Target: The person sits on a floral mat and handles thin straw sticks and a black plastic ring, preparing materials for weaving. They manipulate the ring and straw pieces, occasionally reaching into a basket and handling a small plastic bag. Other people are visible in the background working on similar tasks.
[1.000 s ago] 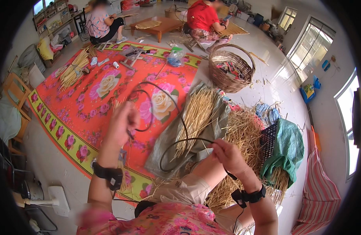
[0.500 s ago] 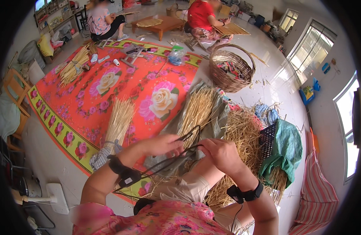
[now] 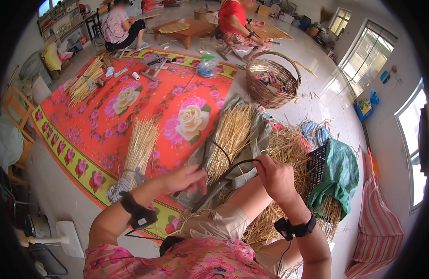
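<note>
My right hand [image 3: 276, 176] is closed in a pinch on one end of a black cord [image 3: 240, 165] above my knee. The cord bends down toward my lap, and a thinner loop of it arcs over the straw. My left hand [image 3: 184, 180] is a little blurred, its fingers stretched out and apart, left of the cord. Just beyond lies a bundle of straw stalks [image 3: 230, 135] on a grey-green sheet [image 3: 256, 144]. Left of it a second straw bundle [image 3: 141, 146], wrapped at its near end in grey cloth [image 3: 123, 186], lies on the red floral mat.
A red floral mat [image 3: 151, 104] covers the floor ahead. A wicker basket [image 3: 273, 90] stands at far right. Loose straw [image 3: 289, 162] is heaped by my right leg, beside a black crate [image 3: 316, 162] and green sack [image 3: 336, 169]. Two people sit near a low wooden table [image 3: 189, 31].
My right hand has risen and moved right with the cord end, stretching it out. My left hand has drawn back left, away from the cord. The person in red has shifted their hands.
</note>
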`<state>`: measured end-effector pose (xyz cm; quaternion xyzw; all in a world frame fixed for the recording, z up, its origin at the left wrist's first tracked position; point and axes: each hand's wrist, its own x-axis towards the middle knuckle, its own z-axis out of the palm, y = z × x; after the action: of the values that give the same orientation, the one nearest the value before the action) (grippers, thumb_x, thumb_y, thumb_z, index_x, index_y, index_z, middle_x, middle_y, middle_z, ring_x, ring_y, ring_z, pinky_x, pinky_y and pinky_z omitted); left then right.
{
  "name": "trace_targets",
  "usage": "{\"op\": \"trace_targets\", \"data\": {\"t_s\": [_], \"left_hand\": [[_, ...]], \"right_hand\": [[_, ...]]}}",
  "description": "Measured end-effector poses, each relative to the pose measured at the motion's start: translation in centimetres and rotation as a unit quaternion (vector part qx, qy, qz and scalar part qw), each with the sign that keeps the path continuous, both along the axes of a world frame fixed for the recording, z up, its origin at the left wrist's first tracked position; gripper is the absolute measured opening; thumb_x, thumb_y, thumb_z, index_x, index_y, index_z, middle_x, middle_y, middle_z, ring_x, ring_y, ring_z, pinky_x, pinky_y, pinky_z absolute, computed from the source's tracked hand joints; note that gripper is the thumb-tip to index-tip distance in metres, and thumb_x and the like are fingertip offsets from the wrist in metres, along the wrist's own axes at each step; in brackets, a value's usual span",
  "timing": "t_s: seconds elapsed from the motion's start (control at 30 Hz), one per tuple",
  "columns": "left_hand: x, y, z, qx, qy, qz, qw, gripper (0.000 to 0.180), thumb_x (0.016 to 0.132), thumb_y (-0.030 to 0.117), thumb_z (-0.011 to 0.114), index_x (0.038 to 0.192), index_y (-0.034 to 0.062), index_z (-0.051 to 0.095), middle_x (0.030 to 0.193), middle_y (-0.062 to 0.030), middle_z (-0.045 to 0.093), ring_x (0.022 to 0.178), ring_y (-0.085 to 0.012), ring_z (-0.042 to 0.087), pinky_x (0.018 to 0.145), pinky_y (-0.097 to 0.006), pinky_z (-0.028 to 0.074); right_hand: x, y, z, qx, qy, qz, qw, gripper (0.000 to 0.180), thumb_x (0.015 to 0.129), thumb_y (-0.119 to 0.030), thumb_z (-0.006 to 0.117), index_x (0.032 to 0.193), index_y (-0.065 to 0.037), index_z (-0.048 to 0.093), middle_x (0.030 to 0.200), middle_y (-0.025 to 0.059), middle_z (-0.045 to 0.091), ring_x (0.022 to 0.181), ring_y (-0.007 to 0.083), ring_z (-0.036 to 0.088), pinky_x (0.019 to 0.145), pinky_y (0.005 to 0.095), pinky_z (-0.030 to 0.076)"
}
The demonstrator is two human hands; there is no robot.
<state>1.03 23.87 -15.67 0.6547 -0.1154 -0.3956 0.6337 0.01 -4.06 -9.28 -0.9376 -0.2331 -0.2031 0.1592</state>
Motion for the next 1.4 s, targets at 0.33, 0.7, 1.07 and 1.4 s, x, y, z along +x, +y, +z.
{"op": "trace_targets", "data": {"t_s": [0.33,0.7,1.07,1.4], "left_hand": [[-0.9,0.5,0.3,-0.125,0.012,0.041,0.991,0.028,0.081,0.019,0.069,0.099,0.0031,0.053,0.073,-0.0046,0.060,0.060,-0.0089,0.052,0.054,-0.022,0.039],[0.3,4.7,4.9,-0.338,-0.157,0.300,0.878,0.017,0.086,0.015,0.063,0.096,0.0049,0.053,0.079,-0.0034,0.056,0.050,-0.0024,0.033,0.046,-0.018,0.024],[-2.3,0.7,7.5,0.021,-0.337,0.240,0.910,0.016,0.095,0.016,0.051,0.092,0.0033,0.061,0.073,-0.0039,0.058,0.062,-0.0070,0.049,0.057,-0.022,0.040],[-4.4,8.1,7.9,-0.370,-0.172,0.059,0.911,0.040,0.097,0.034,0.046,0.077,0.0008,0.056,0.055,-0.0102,0.050,0.040,-0.0124,0.042,0.036,-0.026,0.028]], "right_hand": [[0.1,-3.0,0.3,0.021,0.020,-0.009,1.000,0.010,0.083,-0.016,0.064,0.083,-0.009,0.058,0.066,0.0084,0.060,0.055,0.0270,0.060,0.049,0.0358,0.048],[1.8,-7.5,-3.2,0.075,0.079,-0.118,0.987,0.028,0.083,-0.008,0.061,0.110,-0.010,0.058,0.100,0.0159,0.061,0.090,0.0309,0.062,0.075,0.0377,0.051],[1.0,9.3,0.0,0.604,0.385,0.218,0.663,0.034,0.096,-0.018,0.048,0.126,-0.002,0.045,0.105,0.0106,0.060,0.099,0.0180,0.058,0.089,0.0313,0.045],[2.4,7.0,-2.4,0.519,0.394,0.183,0.736,0.037,0.095,-0.017,0.049,0.129,-0.003,0.044,0.117,0.0066,0.054,0.095,0.0124,0.058,0.071,0.0241,0.049]]}}
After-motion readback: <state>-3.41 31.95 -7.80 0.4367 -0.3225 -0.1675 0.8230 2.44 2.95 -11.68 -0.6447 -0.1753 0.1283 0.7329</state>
